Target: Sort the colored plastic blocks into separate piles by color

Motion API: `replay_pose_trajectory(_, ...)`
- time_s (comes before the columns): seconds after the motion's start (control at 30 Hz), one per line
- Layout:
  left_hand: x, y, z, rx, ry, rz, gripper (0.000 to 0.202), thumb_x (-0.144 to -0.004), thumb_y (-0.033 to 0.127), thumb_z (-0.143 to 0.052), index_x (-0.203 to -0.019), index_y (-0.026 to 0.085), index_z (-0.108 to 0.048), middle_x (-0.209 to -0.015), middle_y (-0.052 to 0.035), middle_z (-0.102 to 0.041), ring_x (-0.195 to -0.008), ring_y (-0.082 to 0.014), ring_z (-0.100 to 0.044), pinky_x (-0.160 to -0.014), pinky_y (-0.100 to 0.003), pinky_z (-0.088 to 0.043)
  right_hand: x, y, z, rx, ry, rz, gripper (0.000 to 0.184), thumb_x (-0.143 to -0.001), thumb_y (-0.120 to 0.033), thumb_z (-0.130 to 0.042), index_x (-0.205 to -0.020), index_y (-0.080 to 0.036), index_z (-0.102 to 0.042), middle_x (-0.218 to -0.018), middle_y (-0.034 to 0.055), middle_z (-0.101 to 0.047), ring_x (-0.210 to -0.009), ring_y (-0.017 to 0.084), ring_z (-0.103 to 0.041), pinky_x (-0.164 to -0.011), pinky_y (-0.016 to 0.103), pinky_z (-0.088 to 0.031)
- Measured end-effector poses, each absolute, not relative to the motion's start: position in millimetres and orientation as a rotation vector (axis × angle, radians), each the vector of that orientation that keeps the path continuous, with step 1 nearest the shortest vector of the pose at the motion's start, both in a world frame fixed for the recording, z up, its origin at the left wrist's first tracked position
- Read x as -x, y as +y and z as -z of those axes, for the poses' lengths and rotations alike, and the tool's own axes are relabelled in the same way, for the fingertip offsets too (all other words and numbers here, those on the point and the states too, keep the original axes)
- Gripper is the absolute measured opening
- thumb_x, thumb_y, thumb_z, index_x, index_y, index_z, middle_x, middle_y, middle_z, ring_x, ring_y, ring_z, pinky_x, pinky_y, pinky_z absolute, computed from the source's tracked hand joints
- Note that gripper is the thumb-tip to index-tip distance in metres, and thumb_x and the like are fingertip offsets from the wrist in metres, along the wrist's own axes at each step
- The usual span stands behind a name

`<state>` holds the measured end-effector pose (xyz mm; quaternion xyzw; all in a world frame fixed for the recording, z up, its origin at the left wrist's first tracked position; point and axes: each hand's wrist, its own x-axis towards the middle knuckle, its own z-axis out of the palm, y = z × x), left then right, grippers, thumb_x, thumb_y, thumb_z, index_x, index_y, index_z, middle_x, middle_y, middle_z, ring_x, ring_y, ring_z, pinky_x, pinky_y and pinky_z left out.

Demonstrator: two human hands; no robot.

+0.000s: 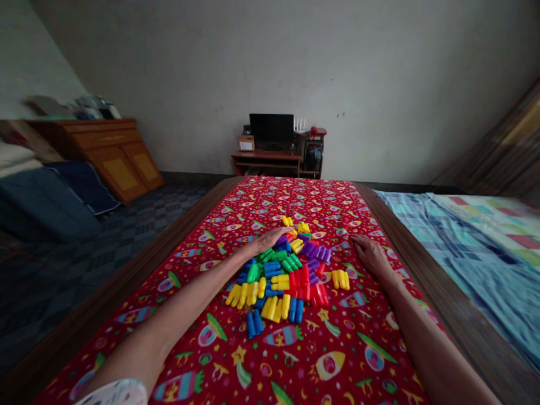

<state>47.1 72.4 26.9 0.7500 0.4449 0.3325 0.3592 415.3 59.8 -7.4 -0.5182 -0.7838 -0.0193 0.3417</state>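
A heap of glossy plastic pieces [272, 269] in yellow, red, green, blue and purple lies mid-table; each looks like short rounded tubes joined side by side. My left hand [270, 239] reaches over the far left part of the heap, fingers stretched out above or against the purple and yellow pieces. Its fingertips partly cover what lies beneath, and contact is hard to judge. To the right of the heap, my right hand [372, 254] rests palm down on the cloth, fingers extended and holding nothing. A yellow piece [340, 279] lies apart between that hand and the heap.
A red cloth [270, 360] with rocket prints covers the wooden table [185, 239]. A bed [472, 253] with blue bedding adjoins on the right. Against the far wall stands a desk with a monitor [271, 131]; a wooden cabinet [113, 154] stands at left.
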Motion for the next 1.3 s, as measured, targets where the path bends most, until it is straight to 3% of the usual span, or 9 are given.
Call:
replay_pose_trajectory(0.2, -51.6, 99.7, -42.6, -2.07, 1.192, -0.86, 0.063, -0.095, 0.055, -0.02, -0.121, 0.022, -0.067, -0.128, -0.005, -0.066, -0.133, -0.0264, -0.047, -0.113, -0.038, -0.034, -412.6, 57.2, 4.6, 1.361, -2.048, 0.038, 0.036, -0.092, -0.025, -0.04, -0.107, -0.02, -0.073, -0.113, 0.0096, -0.072, -0.108, 0.025, -0.066, -0.096, 0.04, -0.052)
replay_pose_trajectory(0.37, -75.5, 140.9, -41.8, -2.146, 1.281, -0.745, 0.057, -0.097, 0.041, -0.019, -0.129, 0.018, -0.06, -0.13, -0.0072, -0.064, -0.133, -0.0261, -0.046, -0.114, -0.043, -0.03, -412.9, 58.9, 5.3, 1.355, -2.045, 0.029, 0.036, -0.092, -0.024, -0.041, -0.109, -0.018, -0.072, -0.115, 0.0113, -0.071, -0.108, 0.024, -0.066, -0.096, 0.039, -0.052)
replay_pose_trajectory(0.5, -110.3, 137.0, -39.7, -2.277, 1.087, -0.513, 0.046, -0.096, 0.034, -0.031, -0.122, 0.019, -0.066, -0.127, -0.0044, -0.067, -0.125, -0.0226, -0.054, -0.11, -0.035, -0.036, -412.9, 59.4, 5.8, 1.357, -2.033, 0.011, 0.036, -0.092, -0.024, -0.041, -0.109, -0.018, -0.073, -0.115, 0.0119, -0.071, -0.108, 0.024, -0.066, -0.097, 0.038, -0.05)
replay_pose_trajectory(0.67, -137.7, 96.8, -52.1, -2.399, 0.734, -0.253, 0.039, -0.096, 0.038, -0.042, -0.112, 0.02, -0.072, -0.134, -0.0036, -0.062, -0.126, -0.019, -0.054, -0.108, -0.025, -0.036, -413.1, 59.2, 5.6, 1.38, -2.029, 0.002, 0.038, -0.092, -0.026, -0.04, -0.109, -0.016, -0.073, -0.116, 0.0128, -0.07, -0.11, 0.025, -0.065, -0.097, 0.038, -0.05)
replay_pose_trajectory(0.8, -109.1, 56.1, -72.6, -2.597, 0.538, -0.271, 0.051, -0.099, 0.046, -0.035, -0.137, 0.018, -0.054, -0.145, -0.0076, -0.051, -0.136, -0.0203, -0.044, -0.116, -0.033, -0.027, -414.4, 57.8, 5.8, 1.372, -2.046, -0.014, 0.04, -0.091, -0.025, -0.039, -0.109, -0.015, -0.072, -0.115, 0.0132, -0.071, -0.108, 0.025, -0.066, -0.097, 0.037, -0.049)
replay_pose_trajectory(0.97, -13.6, -7.1, -69.3, -2.55, 1.162, -0.676, 0.059, -0.1, 0.052, -0.023, -0.148, 0.021, -0.037, -0.155, -0.0073, -0.037, -0.144, -0.0224, -0.031, -0.12, -0.041, -0.022, -412.4, 52.9, -1.1, 1.387, -2.035, -0.148, 0.044, -0.092, -0.037, -0.038, -0.102, -0.013, -0.073, -0.111, 0.0144, -0.071, -0.109, 0.029, -0.064, -0.095, 0.039, -0.049)
replay_pose_trajectory(1.07, 39.8, -53.1, -41.7, -2.55, 1.331, -0.515, 0.077, -0.091, 0.068, -0.038, -0.153, 0.025, -0.024, -0.16, -0.009, -0.023, -0.146, -0.0312, -0.022, -0.119, -0.049, -0.022, -400.8, 49.3, -16.2, 1.433, -1.993, -0.395, 0.053, -0.095, -0.05, -0.033, -0.107, -0.015, -0.071, -0.105, 0.0111, -0.073, -0.102, 0.03, -0.067, -0.088, 0.041, -0.052)
replay_pose_trajectory(1.17, 64.6, -90.5, -13.1, -2.492, 1.373, -0.446, 0.107, -0.075, 0.077, -0.052, -0.155, 0.027, -0.002, -0.163, -0.0141, -0.008, -0.147, -0.0376, -0.016, -0.115, -0.054, -0.027, -385.3, 39.7, -38.1, 1.332, -2.084, -0.63, 0.059, -0.096, -0.055, -0.03, -0.133, -0.018, -0.059, -0.125, 0.0104, -0.066, -0.117, 0.031, -0.061, -0.094, 0.044, -0.051)
replay_pose_trajectory(1.3, 49.2, -113.4, 3.7, -2.534, 1.277, -0.432, 0.143, -0.047, 0.078, -0.074, -0.153, 0.033, 0.01, -0.162, -0.0141, 0.011, -0.146, -0.0455, -0.006, -0.113, -0.061, -0.025, -384.7, 4.6, -56.7, 1.117, -2.479, -0.713, 0.073, -0.087, -0.062, -0.052, -0.15, -0.027, -0.036, -0.149, 0.01, -0.044, -0.136, 0.032, -0.042, -0.106, 0.049, -0.042)
